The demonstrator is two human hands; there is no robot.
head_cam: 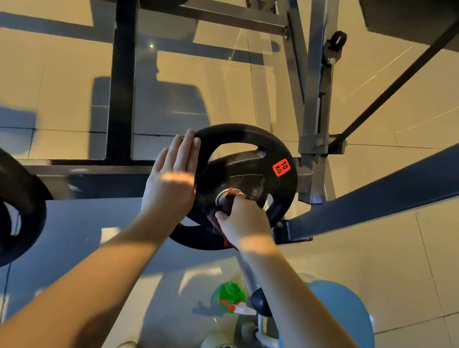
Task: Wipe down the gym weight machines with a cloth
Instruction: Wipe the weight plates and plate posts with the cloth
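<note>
- Now the left hand [172, 179] lies flat, fingers straight and together, against the left rim of the black 10 KG weight plate [255, 162].
- Meanwhile the right hand [242, 220] curls round a dark cloth [228, 203], pressing it at the plate's metal hub.
- Below, a green spray bottle [231, 294] sits on the floor.

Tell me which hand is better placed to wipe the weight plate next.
Right: the right hand grips the cloth at the hub of the weight plate; the left hand lies flat on its rim.
</note>
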